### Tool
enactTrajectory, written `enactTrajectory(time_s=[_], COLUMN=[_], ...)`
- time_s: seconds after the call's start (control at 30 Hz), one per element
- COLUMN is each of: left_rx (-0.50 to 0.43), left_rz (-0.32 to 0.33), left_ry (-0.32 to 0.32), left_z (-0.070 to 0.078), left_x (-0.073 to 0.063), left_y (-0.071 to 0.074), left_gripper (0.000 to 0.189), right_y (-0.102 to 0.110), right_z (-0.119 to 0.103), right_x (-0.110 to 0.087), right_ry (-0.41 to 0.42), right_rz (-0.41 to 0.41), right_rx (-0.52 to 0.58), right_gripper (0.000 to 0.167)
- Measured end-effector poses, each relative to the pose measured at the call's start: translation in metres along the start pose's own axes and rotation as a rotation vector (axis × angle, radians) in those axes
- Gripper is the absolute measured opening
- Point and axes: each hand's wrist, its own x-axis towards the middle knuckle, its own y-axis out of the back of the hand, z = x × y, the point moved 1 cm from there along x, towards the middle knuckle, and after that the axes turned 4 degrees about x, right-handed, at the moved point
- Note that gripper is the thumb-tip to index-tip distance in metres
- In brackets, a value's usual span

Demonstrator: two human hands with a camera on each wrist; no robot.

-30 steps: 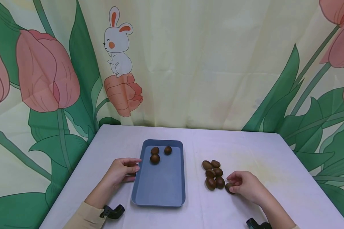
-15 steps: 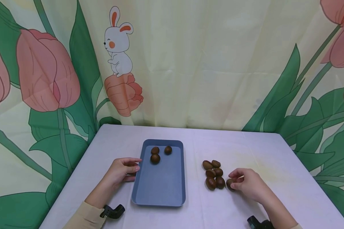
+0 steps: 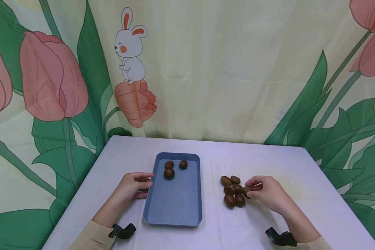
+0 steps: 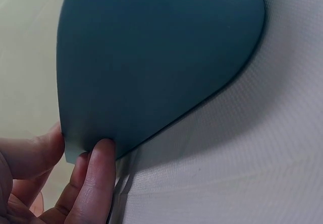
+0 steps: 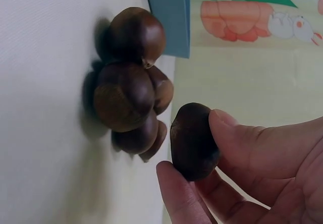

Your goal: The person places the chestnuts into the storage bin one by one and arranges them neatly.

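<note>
Three brown chestnuts (image 3: 169, 174) lie near the far end of a blue rectangular tray (image 3: 175, 208). At the tray's left rim is my left hand (image 3: 137, 185); in the left wrist view its thumb and fingers (image 4: 98, 176) hold the rim at its edge. My right hand (image 3: 268, 192) pinches one chestnut (image 5: 192, 141) between thumb and fingertips, beside a close group of several chestnuts (image 3: 229, 200). The right wrist view shows the held chestnut apart from that group (image 5: 123, 95). Part of the held nut is covered by the fingers.
A white cloth covers the table (image 3: 212, 236). Behind it hangs a curtain (image 3: 206, 76) printed with tulips and a rabbit. Both wrists wear black camera mounts (image 3: 122, 231).
My right hand has moved away from me, carrying the pinched chestnut up beside the middle of the group. My left hand and the tray stay in place.
</note>
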Motion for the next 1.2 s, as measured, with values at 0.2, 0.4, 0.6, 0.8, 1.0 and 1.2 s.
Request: enactTrajectory(time_s=[0.2, 0.4, 0.6, 0.8, 1.0, 1.2], left_rx=[-0.001, -0.012, -0.011, -0.009, -0.013, -0.003], left_rz=[0.003, 0.013, 0.013, -0.003, -0.019, -0.020], left_ry=[0.003, 0.010, 0.014, 0.007, 0.003, -0.001], left_z=[0.000, 0.001, 0.000, 0.000, 0.000, 0.000], left_x=[0.001, 0.002, 0.002, 0.001, 0.001, 0.003], left_y=[-0.001, -0.001, -0.001, -0.001, 0.000, 0.001], left_gripper=[0.038, 0.036, 0.036, 0.039, 0.041, 0.041], right_y=[-0.002, -0.008, -0.014, -0.023, -0.032, -0.045], right_z=[-0.011, -0.026, -0.044, -0.058, -0.072, -0.087], right_x=[0.005, 0.012, 0.019, 0.029, 0.040, 0.055], right_ry=[0.047, 0.060, 0.075, 0.118, 0.144, 0.159], right_rz=[-0.014, -0.026, -0.038, -0.044, -0.050, -0.087], right_rx=[0.025, 0.063, 0.067, 0.079, 0.105, 0.187], right_gripper=[0.027, 0.022, 0.021, 0.019, 0.017, 0.018])
